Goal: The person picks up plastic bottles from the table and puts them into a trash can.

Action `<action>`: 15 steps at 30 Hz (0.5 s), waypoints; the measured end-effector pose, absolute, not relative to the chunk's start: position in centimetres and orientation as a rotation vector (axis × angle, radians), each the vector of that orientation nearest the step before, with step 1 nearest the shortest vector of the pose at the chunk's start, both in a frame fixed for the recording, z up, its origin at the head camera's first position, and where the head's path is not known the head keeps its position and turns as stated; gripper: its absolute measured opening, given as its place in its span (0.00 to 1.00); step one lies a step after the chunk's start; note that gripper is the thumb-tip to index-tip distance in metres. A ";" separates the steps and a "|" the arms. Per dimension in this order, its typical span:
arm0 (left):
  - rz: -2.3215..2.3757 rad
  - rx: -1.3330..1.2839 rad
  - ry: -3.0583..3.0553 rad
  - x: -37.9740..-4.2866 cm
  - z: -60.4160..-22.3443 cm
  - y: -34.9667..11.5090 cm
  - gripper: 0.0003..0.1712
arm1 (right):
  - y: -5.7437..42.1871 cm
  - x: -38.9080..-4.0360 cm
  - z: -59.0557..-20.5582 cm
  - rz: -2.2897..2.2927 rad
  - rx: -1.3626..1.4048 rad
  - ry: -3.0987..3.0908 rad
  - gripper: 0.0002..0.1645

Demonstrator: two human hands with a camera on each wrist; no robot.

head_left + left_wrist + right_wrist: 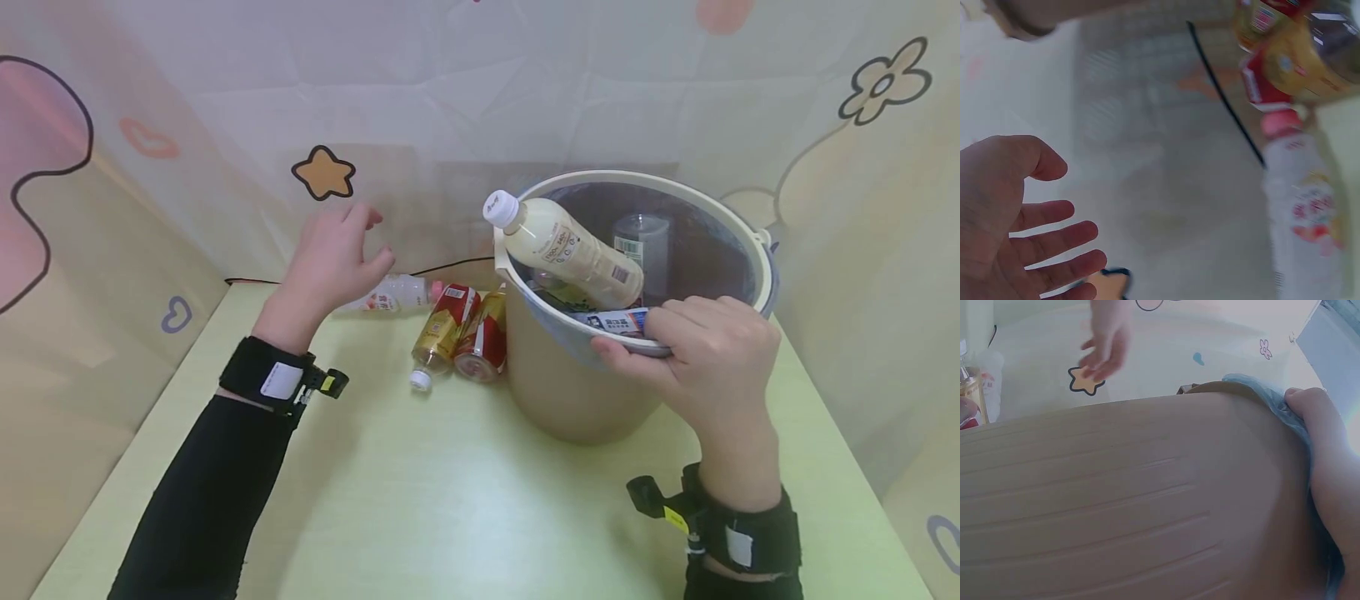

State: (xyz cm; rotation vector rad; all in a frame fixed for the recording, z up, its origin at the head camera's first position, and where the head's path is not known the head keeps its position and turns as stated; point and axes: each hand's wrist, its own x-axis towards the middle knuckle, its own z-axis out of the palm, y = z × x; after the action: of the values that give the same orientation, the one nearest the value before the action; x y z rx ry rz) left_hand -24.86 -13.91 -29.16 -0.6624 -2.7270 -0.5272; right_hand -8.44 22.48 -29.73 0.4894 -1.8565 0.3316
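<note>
My left hand [330,254] is in the air near the back wall, fingers loosely spread and holding nothing. Below it a clear bottle with a pink cap [1307,219] lies on its side. My right hand [708,358] grips the near rim of a beige trash bin [577,392], thumb outside over the blue liner bag [1282,409]. A cream-coloured bottle with a white cap [573,254] slants at the bin's opening, cap end over the left rim. Inside are a clear container [643,250] and a blue-and-white package [615,322], partly hidden by my fingers.
Left of the bin, a bottle with a red and gold label [447,325] and a red and gold can [482,343] lie together on the pale table [420,500]. A dark cord [1225,100] runs along the table's back edge. A printed curtain [480,100] encloses the table.
</note>
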 end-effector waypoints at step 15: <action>-0.420 -0.470 -2.996 -28.8 -35.9 -17.2 0.36 | 22.6 -8.5 -29.8 0.326 0.493 -1.867 0.48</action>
State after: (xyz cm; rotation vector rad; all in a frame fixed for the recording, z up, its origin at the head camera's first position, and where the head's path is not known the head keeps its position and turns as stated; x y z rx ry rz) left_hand -28.83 -17.15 -35.92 -0.4701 -2.9957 -0.4199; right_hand -8.50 22.60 -29.79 0.4928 -1.8669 0.3261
